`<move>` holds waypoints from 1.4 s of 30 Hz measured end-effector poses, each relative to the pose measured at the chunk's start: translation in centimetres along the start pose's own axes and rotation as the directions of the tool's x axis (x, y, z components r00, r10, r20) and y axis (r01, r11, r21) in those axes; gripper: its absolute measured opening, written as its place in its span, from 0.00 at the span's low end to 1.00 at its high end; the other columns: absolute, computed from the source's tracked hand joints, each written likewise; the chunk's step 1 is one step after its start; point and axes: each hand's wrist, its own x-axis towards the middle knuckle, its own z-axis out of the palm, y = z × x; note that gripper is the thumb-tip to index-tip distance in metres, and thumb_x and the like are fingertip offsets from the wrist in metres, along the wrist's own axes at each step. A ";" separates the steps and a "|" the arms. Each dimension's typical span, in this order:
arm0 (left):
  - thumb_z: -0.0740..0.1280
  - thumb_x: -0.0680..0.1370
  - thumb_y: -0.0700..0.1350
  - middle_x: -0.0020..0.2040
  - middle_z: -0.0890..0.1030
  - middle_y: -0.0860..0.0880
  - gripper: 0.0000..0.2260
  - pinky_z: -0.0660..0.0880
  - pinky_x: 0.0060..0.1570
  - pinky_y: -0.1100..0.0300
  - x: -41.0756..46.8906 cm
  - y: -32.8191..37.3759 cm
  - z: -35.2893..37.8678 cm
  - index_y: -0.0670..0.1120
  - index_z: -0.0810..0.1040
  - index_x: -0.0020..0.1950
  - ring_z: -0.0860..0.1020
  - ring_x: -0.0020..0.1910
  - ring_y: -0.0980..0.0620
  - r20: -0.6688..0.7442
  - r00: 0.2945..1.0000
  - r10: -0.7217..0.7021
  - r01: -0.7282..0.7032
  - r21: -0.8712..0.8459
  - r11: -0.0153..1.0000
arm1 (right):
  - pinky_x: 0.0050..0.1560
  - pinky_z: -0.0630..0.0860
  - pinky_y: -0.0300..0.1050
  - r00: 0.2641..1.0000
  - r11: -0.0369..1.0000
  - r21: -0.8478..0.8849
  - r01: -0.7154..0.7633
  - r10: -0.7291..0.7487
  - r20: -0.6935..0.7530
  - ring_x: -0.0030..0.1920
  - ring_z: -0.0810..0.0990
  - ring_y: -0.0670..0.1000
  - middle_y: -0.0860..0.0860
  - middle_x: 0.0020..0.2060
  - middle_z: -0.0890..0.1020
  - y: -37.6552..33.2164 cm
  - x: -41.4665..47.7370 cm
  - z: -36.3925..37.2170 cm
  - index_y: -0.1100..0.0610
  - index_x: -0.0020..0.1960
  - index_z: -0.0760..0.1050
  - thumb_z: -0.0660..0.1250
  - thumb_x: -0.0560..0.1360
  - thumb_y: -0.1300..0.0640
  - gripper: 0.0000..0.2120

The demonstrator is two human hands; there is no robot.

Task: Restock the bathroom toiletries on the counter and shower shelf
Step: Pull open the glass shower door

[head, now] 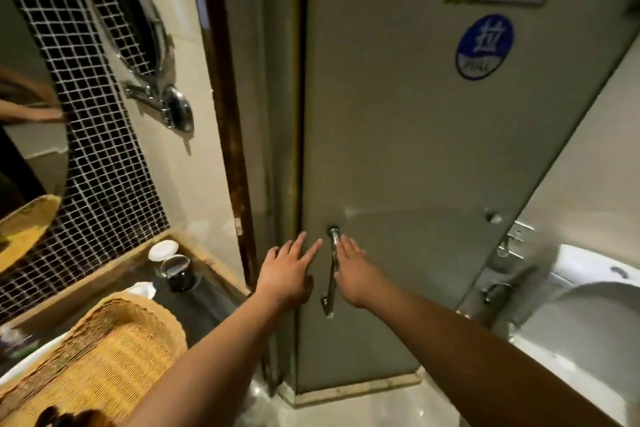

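Forearms: both reach from the near edge toward the far door, bare, side by side.
Door (398, 156): large grey panel filling the middle and right, with a blue round "PULL" sticker (484, 47) high on the right and a blurred notice above it.
Toilet (588, 315): white, near right, beside the door's right edge.
Basket (104, 350): woven, yellow, near left on the dark worktop (207, 305); nothing can be seen inside it.
Wall mirror (131, 14): round, chrome-rimmed, on a folding arm, far left over the worktop.
Left hand (287, 274): fingers spread wide and flat, holding nothing, just left of the door handle, over the door's edge.
Right hand (356, 270): open, fingers stretched, just right of the handle; whether it touches the bar cannot be told.
Door handle (332, 270): upright chrome bar between the two hands.
Toiletries: a dark jar (178, 274) with a clear lid and a white round lid (163, 250) stand on the worktop's far corner, left of the door.
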 end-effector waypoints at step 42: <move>0.62 0.72 0.41 0.72 0.72 0.43 0.42 0.71 0.56 0.55 -1.2 3.4 4.7 0.46 0.41 0.81 0.77 0.55 0.41 0.017 0.862 0.507 -0.499 -0.152 0.853 | 0.39 0.64 0.42 0.867 0.688 0.685 -0.239 0.468 -0.168 0.46 0.77 0.55 0.52 0.44 0.78 -0.3 -5.1 5.7 0.54 0.51 0.73 0.64 0.74 0.66 0.09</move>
